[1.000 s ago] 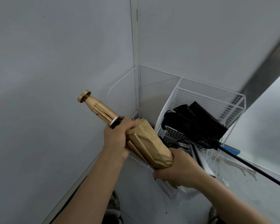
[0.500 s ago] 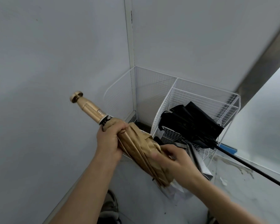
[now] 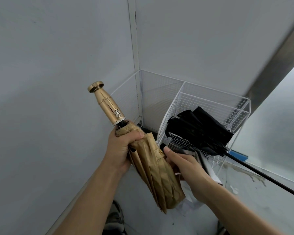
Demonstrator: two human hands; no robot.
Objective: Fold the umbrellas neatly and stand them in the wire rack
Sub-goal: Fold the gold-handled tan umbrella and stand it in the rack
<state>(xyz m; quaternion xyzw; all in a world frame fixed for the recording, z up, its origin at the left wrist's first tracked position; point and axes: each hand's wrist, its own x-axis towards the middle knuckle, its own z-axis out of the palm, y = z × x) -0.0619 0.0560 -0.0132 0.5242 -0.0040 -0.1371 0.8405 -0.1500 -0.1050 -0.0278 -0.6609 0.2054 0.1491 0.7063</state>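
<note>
Curling round the bunched top of the gold umbrella (image 3: 159, 180), the fingers of the left hand (image 3: 124, 150) grip it just below the handle (image 3: 107, 104), which points up. The right hand (image 3: 185, 165) holds the canopy's right side, thumb beside the snap strap (image 3: 159, 152). Behind, a black umbrella (image 3: 199, 129) lies tilted in the wire rack (image 3: 210, 99) at the wall corner (image 3: 134, 48).

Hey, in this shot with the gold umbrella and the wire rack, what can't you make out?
Head view:
- Right hand: fingers lie behind the gold umbrella; grip unclear.
- Black umbrella: shaft end cut off by the right edge.
- Wire rack: floor covered by the black umbrella.
- Handle logo: too small to read.
</note>
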